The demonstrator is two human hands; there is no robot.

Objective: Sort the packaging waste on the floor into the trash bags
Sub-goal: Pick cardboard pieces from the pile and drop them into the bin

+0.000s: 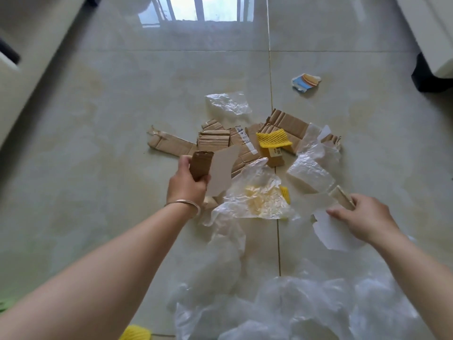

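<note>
collection step in hand. my left hand (187, 182) grips a folded brown cardboard piece (201, 165) with a grey card sheet (221, 171), lifted above the pile. my right hand (365, 217) pinches a thin cardboard strip (342, 197), fingers over a white paper scrap (331, 230) on the floor (85, 168). remaining cardboard (245, 146), yellow foam net (273, 139) and plastic film (257, 197) lie ahead. clear trash bag (294, 305) sits nearest me; judged next: carry paper items to it.

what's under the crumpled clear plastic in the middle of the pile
Yellow foam net shows through the clear plastic, one end poking out on its right. Cardboard runs under its top edge. Whatever else lies beneath is hidden by the wrinkles.
</note>
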